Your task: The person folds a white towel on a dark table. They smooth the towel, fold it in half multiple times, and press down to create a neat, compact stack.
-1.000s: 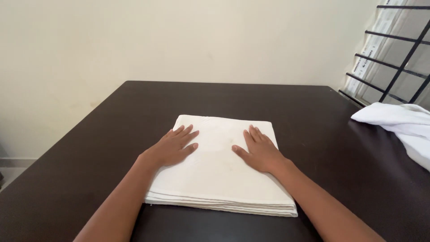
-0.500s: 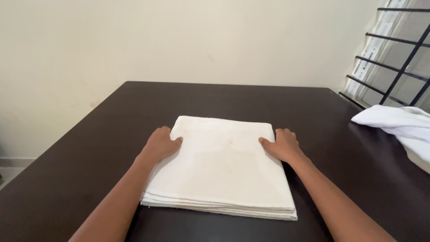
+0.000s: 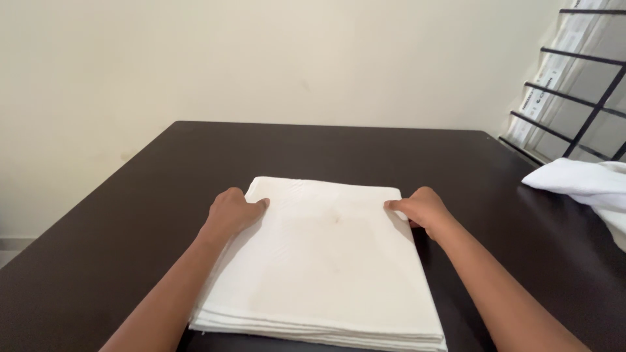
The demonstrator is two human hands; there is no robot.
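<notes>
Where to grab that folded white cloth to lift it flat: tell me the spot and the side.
Take the folded white cloth by its two far corners, from the left and right sides, where the left hand and right hand already curl over its edges. It lies flat in stacked layers, so fingers probably need to slide under the whole stack.

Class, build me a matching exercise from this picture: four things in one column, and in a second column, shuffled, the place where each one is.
Things:
1. folded white cloth
2. left hand
3. right hand
4. loose white cloth

Places:
A. at the table's right edge, near the barred window
B. gripping the folded cloth's far right corner
C. lying flat in the middle of the dark table
D. gripping the folded cloth's far left corner

Pairs: 1-C, 2-D, 3-B, 4-A
</notes>
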